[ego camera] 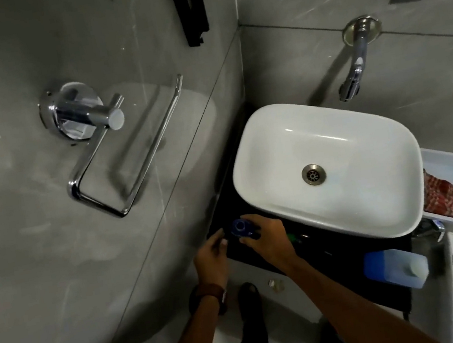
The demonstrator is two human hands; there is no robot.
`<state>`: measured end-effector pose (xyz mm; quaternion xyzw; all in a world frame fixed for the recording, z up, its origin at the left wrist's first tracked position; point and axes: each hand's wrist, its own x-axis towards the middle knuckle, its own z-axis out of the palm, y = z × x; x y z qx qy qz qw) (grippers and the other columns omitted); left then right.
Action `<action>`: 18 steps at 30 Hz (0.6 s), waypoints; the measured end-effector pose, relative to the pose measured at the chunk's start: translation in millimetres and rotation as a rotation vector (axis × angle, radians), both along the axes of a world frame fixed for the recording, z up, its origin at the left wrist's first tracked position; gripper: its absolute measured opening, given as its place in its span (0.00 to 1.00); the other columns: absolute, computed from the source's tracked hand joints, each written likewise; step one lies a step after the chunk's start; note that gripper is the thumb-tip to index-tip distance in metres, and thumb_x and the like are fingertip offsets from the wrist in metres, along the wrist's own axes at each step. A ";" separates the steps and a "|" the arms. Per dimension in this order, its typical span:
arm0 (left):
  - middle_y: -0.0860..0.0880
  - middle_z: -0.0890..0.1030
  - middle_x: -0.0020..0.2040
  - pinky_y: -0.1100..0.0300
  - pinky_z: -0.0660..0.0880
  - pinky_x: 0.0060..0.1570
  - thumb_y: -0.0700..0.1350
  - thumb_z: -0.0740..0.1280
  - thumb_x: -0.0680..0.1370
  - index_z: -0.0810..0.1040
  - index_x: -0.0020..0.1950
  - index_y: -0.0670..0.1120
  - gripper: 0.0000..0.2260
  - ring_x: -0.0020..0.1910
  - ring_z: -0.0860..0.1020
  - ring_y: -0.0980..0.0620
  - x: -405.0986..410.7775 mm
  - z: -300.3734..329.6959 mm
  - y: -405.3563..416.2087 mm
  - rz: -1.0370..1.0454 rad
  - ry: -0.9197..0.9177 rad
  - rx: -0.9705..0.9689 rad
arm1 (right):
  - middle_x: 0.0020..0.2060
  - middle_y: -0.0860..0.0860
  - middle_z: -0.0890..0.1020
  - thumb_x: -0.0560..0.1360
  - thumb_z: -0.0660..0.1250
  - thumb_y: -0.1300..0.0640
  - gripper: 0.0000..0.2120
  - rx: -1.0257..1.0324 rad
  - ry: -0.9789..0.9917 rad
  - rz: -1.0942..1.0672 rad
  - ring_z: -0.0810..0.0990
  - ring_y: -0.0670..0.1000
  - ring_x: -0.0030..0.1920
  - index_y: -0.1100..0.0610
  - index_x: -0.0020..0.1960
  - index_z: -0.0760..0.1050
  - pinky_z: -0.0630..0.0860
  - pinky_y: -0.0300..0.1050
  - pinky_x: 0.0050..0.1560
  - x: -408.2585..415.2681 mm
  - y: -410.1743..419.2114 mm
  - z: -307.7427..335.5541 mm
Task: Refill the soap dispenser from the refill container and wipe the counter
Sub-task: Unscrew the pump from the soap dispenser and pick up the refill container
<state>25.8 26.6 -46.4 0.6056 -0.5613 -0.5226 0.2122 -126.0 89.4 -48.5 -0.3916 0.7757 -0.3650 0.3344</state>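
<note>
Both hands at worktop's front-left corner: right hand [269, 240] clamps soap dispenser [241, 228], left hand [213, 255] loose beside. Likely opening; next, fetch refill container [395, 269].

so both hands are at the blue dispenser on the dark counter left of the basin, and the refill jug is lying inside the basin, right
Not quite. The head view shows the refill jug lying on the dark counter in front of the white basin, to its right, not inside it; the basin holds nothing but its drain. The rest stands: the left hand and right hand are both at the blue dispenser.
</note>
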 end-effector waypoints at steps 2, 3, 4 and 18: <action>0.47 0.83 0.61 0.55 0.76 0.64 0.37 0.68 0.80 0.81 0.65 0.43 0.14 0.62 0.80 0.50 -0.1 -0.7 -3.9 0.002 -0.007 -0.006 | 0.58 0.49 0.87 0.69 0.81 0.57 0.26 0.005 -0.015 -0.004 0.84 0.47 0.58 0.51 0.66 0.81 0.82 0.47 0.62 5.4 -6.4 -4.5; 0.47 0.83 0.61 0.55 0.76 0.64 0.37 0.68 0.80 0.81 0.65 0.43 0.14 0.62 0.80 0.50 -0.2 -1.5 -5.3 0.003 -0.009 -0.004 | 0.58 0.49 0.87 0.70 0.81 0.57 0.26 0.006 -0.020 -0.009 0.84 0.47 0.59 0.51 0.66 0.81 0.82 0.47 0.62 7.7 -9.1 -6.3; 0.47 0.84 0.60 0.55 0.76 0.63 0.37 0.69 0.80 0.81 0.65 0.44 0.14 0.61 0.80 0.51 -0.8 -2.1 -6.1 0.004 -0.009 -0.001 | 0.58 0.49 0.87 0.70 0.81 0.57 0.25 0.005 -0.022 -0.014 0.84 0.47 0.59 0.51 0.66 0.81 0.82 0.46 0.63 9.7 -11.0 -7.8; 0.45 0.84 0.54 0.53 0.78 0.59 0.37 0.72 0.77 0.80 0.64 0.40 0.15 0.56 0.82 0.46 13.7 -22.2 8.3 0.038 -0.092 0.068 | 0.69 0.53 0.80 0.67 0.83 0.56 0.39 0.066 0.000 -0.032 0.78 0.51 0.69 0.55 0.75 0.73 0.71 0.40 0.70 7.9 25.9 -5.0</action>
